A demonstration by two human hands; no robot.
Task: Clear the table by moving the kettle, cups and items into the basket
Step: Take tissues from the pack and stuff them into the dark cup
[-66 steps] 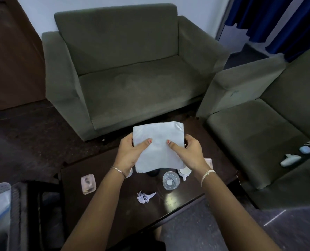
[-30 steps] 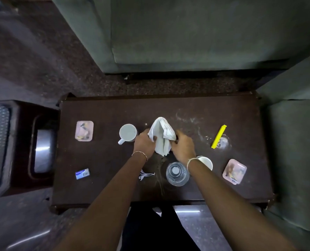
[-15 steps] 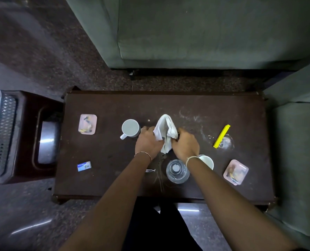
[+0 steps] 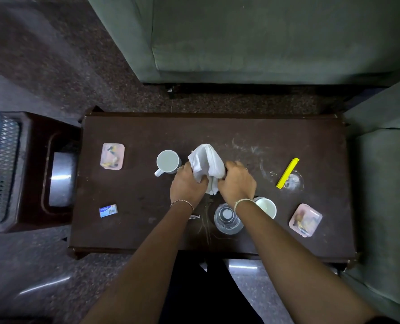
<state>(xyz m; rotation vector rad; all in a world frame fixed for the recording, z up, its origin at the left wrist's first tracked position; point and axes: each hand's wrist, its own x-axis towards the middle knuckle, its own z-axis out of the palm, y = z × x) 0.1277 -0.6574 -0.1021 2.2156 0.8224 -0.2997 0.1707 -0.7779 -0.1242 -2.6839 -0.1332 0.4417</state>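
My left hand (image 4: 187, 183) and my right hand (image 4: 237, 183) both grip a bunched white cloth (image 4: 206, 163) low over the middle of the dark wooden table (image 4: 217, 129). A grey mug (image 4: 167, 162) stands just left of my left hand. Beside my right wrist sit a clear glass (image 4: 227, 218) and a white cup (image 4: 266, 207). A yellow clip (image 4: 287, 173) lies to the right. Two pink lidded trays (image 4: 112, 156) (image 4: 305, 219) rest near the table's left and right ends. A small blue packet (image 4: 108, 210) lies front left. No kettle shows.
A dark mesh basket (image 4: 6, 169) sits on a stool at the far left, next to a shiny metal surface (image 4: 60, 178). Green sofas (image 4: 252, 36) border the table behind and on the right (image 4: 386, 206). White smears mark the tabletop near the clip.
The cloth was held up flat and unfolded earlier; both hands have since bunched it and brought it down to the tabletop. The view has tilted downward onto the table.
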